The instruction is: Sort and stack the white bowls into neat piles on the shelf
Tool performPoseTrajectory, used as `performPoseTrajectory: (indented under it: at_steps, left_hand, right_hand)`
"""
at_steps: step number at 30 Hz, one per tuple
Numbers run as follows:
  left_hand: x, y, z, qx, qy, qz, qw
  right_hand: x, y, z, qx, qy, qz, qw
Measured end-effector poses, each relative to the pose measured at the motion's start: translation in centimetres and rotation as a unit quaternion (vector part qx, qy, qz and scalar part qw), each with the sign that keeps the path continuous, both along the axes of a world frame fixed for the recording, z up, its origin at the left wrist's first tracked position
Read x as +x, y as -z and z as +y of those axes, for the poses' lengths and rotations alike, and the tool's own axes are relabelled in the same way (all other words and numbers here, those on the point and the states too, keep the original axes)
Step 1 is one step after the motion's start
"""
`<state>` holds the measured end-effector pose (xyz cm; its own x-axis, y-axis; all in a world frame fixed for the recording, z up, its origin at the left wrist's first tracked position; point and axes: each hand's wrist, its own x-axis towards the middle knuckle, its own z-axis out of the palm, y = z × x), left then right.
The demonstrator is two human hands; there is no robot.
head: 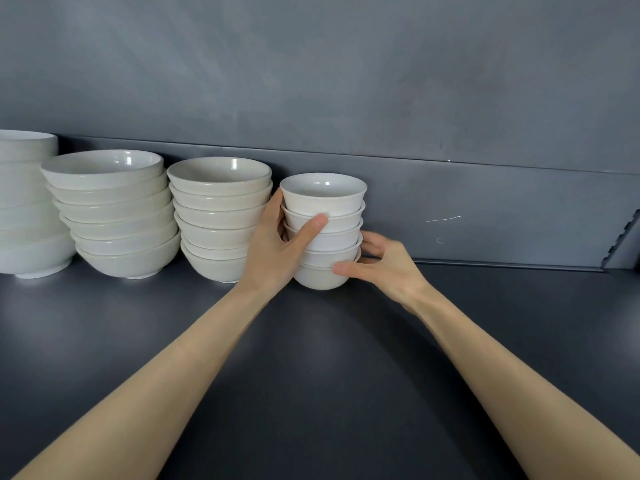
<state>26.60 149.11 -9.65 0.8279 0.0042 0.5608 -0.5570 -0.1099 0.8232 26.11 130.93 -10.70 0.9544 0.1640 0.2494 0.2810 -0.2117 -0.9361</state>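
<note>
Head: neighbour pile [218, 220] crowds L hand [277, 251] gripping stack [323, 195].

Left hand [273, 249], right hand [388, 271], fingers [374, 241] curled.

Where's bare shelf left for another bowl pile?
Right of the small-bowl stack, out to the slotted upright: bare shelf, only the right hand there. Front strip is bare, crossed by both forearms. Left is crowded: three piles close together, the left hand wedged between the nearest pile and the stack.
</note>
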Motion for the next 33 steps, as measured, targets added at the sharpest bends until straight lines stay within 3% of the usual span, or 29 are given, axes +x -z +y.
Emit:
performPoseTrajectory:
  at_steps: [14, 33]
  left_hand:
    - [1.0, 0.4, 0.2, 0.041, 0.016, 0.020, 0.999]
    - [0.8, 0.4, 0.0, 0.011, 0.004, 0.037, 0.999]
  right_hand:
    - [0.5, 0.1, 0.3, -0.016, 0.012, -0.007, 1.000]
    - [0.3, 0.1, 0.3, -0.025, 0.025, -0.003, 0.999]
